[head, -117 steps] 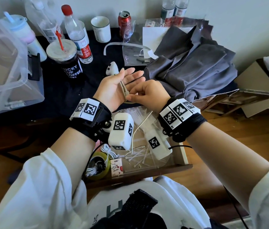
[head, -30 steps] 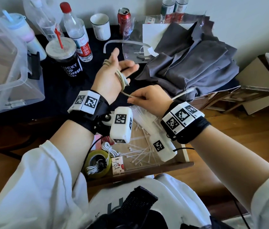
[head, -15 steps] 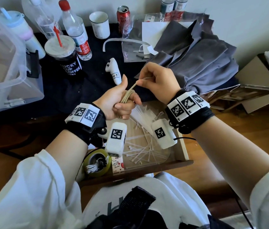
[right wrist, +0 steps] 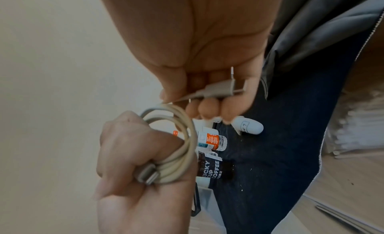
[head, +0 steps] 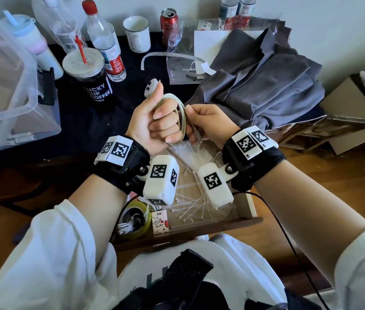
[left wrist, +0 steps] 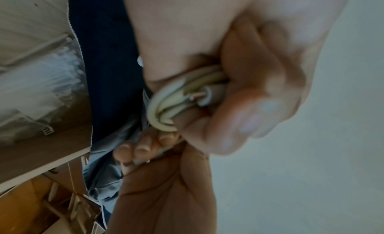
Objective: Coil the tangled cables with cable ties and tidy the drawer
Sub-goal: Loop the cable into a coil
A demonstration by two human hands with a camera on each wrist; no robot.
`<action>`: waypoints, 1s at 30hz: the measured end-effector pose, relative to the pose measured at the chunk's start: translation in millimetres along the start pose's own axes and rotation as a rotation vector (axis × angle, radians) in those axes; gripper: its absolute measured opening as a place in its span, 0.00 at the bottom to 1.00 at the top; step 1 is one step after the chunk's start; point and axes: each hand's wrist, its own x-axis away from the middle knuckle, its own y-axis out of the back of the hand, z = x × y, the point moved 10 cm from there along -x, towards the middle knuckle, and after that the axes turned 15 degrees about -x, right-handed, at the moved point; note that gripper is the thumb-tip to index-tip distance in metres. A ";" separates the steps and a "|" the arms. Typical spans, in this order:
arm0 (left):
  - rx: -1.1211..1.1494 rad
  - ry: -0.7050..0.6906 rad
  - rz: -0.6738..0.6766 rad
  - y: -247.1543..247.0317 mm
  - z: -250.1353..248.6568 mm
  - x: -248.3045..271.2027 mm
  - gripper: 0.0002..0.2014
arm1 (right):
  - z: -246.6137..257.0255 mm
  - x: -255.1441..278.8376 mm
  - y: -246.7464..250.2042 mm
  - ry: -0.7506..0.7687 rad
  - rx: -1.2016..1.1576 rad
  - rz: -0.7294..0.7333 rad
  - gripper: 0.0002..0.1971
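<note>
A pale beige cable [head: 182, 117] is wound into a small coil that my left hand [head: 157, 121] grips in a fist, thumb up, above the open drawer [head: 249, 206]. One plug [right wrist: 147, 175] of the coil sticks out between the left fingers. My right hand [head: 206, 121] pinches the cable's free end, with its grey plug [right wrist: 224, 88] lying across the curled fingers. In the left wrist view the coil [left wrist: 166, 106] bulges from the fist. Loose white cable ties [head: 190, 204] lie in the drawer below both wrists.
A roll of tape [head: 134, 220] with a white cord and a small card [head: 159, 221] sit in the drawer's left. On the dark table stand a coffee cup [head: 89, 79], bottles [head: 105, 41], a mug [head: 136, 33], a can [head: 169, 25]; a clear bin [head: 4, 86] left, grey cloth [head: 262, 86] right.
The left hand closed from an open palm into a fist around the wound cable. The right hand carried the free end round the coil and now holds it close beside the fist.
</note>
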 end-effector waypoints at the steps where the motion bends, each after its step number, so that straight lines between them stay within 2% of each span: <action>1: 0.002 -0.006 -0.010 0.8 -0.6 0.6 0.27 | -0.3 1.0 -1.6 -0.015 0.002 0.014 0.19; 5: -0.013 -0.007 -0.071 6.1 0.4 2.0 0.28 | -2.2 3.7 -1.2 -0.048 0.049 0.037 0.14; 10: -0.048 0.005 -0.147 13.4 5.0 2.6 0.28 | 3.9 3.2 -1.6 0.058 0.160 0.033 0.13; 13: -0.069 0.005 -0.248 24.2 7.8 1.8 0.30 | 5.4 0.9 2.9 0.089 0.260 -0.036 0.10; 15: -0.094 0.020 -0.354 32.8 8.4 4.2 0.29 | 8.4 0.0 4.8 0.117 0.290 -0.058 0.12; 19: -0.167 0.019 -0.519 50.8 11.9 8.1 0.23 | 10.9 0.3 13.2 0.120 0.208 -0.102 0.14; 22: -0.137 0.009 -0.504 52.7 17.6 8.0 0.22 | 9.9 -0.3 13.2 0.096 0.121 -0.088 0.13; 25: -0.109 0.110 -0.492 51.0 29.5 12.8 0.21 | 5.1 -1.9 8.1 0.061 0.087 -0.033 0.10; 29: -0.062 0.206 -0.287 30.8 37.5 10.3 0.41 | 1.9 -1.0 6.5 0.048 0.188 -0.007 0.07; 30: -0.072 0.208 -0.252 27.4 37.5 9.8 0.42 | 0.8 -1.4 7.6 0.047 0.197 -0.005 0.06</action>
